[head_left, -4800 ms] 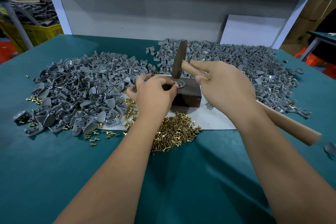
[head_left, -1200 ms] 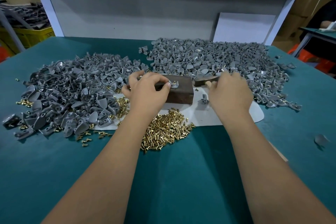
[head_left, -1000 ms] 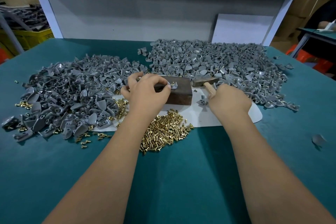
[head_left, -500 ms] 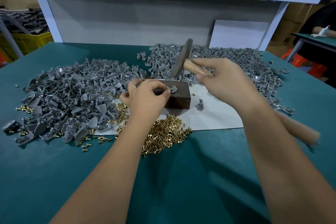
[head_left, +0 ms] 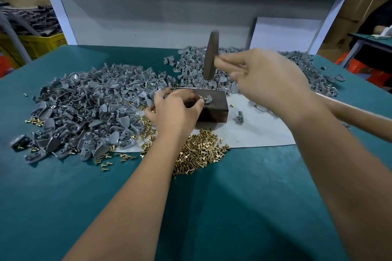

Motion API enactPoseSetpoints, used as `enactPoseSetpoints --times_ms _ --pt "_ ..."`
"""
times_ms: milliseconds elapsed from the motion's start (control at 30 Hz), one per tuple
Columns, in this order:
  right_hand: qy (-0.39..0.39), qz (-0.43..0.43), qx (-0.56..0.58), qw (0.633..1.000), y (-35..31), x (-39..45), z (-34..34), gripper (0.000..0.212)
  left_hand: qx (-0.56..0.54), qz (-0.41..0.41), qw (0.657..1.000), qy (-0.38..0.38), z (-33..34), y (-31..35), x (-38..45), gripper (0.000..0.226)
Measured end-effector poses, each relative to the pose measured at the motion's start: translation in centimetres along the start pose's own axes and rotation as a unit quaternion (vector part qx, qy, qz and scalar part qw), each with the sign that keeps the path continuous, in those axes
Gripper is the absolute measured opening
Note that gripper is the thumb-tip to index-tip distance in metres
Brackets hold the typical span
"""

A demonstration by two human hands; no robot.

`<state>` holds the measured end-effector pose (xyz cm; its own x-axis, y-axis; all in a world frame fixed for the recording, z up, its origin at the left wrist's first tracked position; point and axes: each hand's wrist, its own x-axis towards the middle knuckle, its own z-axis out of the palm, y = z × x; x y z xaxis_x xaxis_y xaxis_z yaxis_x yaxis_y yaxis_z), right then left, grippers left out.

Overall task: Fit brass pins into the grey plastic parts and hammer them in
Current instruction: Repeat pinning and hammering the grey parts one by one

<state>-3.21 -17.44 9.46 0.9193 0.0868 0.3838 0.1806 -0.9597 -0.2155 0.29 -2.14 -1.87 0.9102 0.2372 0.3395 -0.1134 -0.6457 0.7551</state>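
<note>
Brass pins (head_left: 197,150) lie in a loose heap on the near edge of a white sheet (head_left: 261,131) spread over the teal table (head_left: 63,197), which fills most of the view. Behind the table rises a grey back panel (head_left: 159,15) between pale posts under a shelf; a yellow crate (head_left: 36,44) stands off to the left and an orange object (head_left: 369,70) to the right. Two wide heaps of grey plastic parts (head_left: 89,108) cover the table's far half, one on the left and one further back on the right. A dark block (head_left: 214,110) sits on the sheet between them. The right hand (head_left: 269,78) is wrapped round the wooden handle of a hammer (head_left: 211,58), its head raised above the block. The left hand (head_left: 176,110) pinches one small grey part (head_left: 206,99) with a pin against the block's top. A single grey piece (head_left: 238,117) lies just right of the block.
</note>
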Motion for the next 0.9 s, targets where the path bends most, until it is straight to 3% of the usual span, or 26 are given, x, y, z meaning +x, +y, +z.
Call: enactPoseSetpoints --times_ms 67,200,400,567,667,767,900 --pt "0.033 -0.002 0.023 0.999 0.0 0.0 0.1 0.044 0.003 0.003 1.0 0.006 0.2 -0.1 0.1 0.013" --pt "-0.066 -0.001 -0.056 0.996 0.0 -0.7 1.2 0.044 0.023 -0.008 1.0 -0.01 0.1 -0.4 0.4 0.017" --pt "0.028 0.01 0.027 0.999 -0.4 -0.9 1.1 0.047 0.012 -0.01 1.0 0.001 0.4 -0.4 0.4 0.01" --pt "-0.046 -0.01 -0.068 0.997 -0.3 -1.2 1.8 0.032 0.035 -0.013 0.999 -0.019 0.2 -0.5 0.6 0.014" --pt "-0.023 0.014 -0.016 0.999 -0.3 -0.8 1.9 0.04 0.033 -0.021 0.999 -0.022 0.0 -0.4 0.5 0.015" --pt "0.055 0.076 0.097 0.991 0.4 -0.7 3.1 0.042 0.024 -0.018 0.999 -0.019 -0.1 -0.2 0.3 0.007" --pt "0.09 0.157 0.106 0.978 2.7 -0.9 5.5 0.033 0.013 -0.012 0.999 -0.026 -0.1 -0.2 0.2 0.012"
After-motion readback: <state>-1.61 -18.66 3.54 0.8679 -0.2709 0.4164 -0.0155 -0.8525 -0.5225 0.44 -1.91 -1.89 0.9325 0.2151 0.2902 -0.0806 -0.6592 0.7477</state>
